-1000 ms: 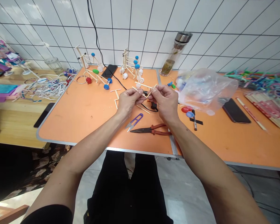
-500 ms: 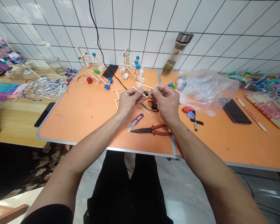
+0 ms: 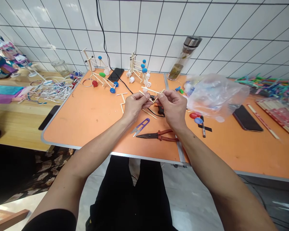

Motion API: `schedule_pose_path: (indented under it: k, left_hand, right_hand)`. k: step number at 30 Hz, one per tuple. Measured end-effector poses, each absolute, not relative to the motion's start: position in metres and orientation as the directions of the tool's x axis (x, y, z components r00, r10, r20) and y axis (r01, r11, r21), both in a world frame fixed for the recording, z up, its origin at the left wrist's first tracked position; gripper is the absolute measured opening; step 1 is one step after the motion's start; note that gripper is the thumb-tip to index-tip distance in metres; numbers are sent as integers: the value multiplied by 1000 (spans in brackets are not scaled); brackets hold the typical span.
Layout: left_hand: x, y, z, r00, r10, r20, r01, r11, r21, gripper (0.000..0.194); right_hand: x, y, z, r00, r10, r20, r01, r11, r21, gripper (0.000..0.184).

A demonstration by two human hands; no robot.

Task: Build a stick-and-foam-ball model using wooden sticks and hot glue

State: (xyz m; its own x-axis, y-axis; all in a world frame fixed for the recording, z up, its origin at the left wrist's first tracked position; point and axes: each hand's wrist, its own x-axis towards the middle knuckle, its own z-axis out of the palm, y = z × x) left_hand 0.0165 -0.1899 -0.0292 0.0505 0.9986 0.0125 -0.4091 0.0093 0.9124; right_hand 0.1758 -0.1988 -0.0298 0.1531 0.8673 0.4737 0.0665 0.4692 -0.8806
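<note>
My left hand [image 3: 136, 104] and my right hand [image 3: 174, 107] meet above the orange table [image 3: 86, 118], each pinching a part of a small frame of wooden sticks [image 3: 150, 90]. Fingers cover some of its joints. Behind the fingers lies a dark tool with a black cord [image 3: 161, 110], mostly hidden. Nearer to me are purple thread snips [image 3: 141, 126] and long-nose pliers [image 3: 156, 135] with red handles, partly under my right wrist. Loose joined sticks [image 3: 122, 99] lie left of my left hand.
Two stick models [image 3: 98, 75] with coloured round caps stand at the back. A glass bottle [image 3: 183, 59] leans by the wall in view. Right of my hands are a plastic bag [image 3: 214, 96], a marker [image 3: 203, 128] and a phone [image 3: 248, 118]. Tangled white strips [image 3: 53, 89] lie left.
The whole view has shifted slightly, so things appear a little lower and further right. Both hands keep their pinch on the stick frame, almost unmoved.
</note>
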Motion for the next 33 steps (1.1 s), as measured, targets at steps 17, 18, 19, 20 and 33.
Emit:
schedule_pose_path:
  k: [17, 18, 19, 20, 33]
  left_hand:
    - [16, -190, -30, 58, 997, 55, -397, -28, 917, 18]
    - [16, -190, -31, 59, 997, 56, -397, -28, 917, 18]
    - [16, -190, -31, 60, 997, 57, -398, -28, 917, 17]
    - [16, -189, -31, 60, 997, 58, -398, -29, 917, 16]
    - [15, -189, -31, 73, 995, 65, -384, -31, 923, 18]
  right_hand:
    - [176, -199, -31, 152, 859, 489, 91, 480, -872, 46]
    - [176, -199, -31, 152, 859, 489, 88, 482, -872, 46]
    - [176, -199, -30, 151, 859, 489, 86, 482, -872, 46]
    - [176, -199, -30, 149, 860, 488, 87, 480, -873, 46]
    - [176, -200, -30, 142, 861, 488, 83, 481, -873, 47]
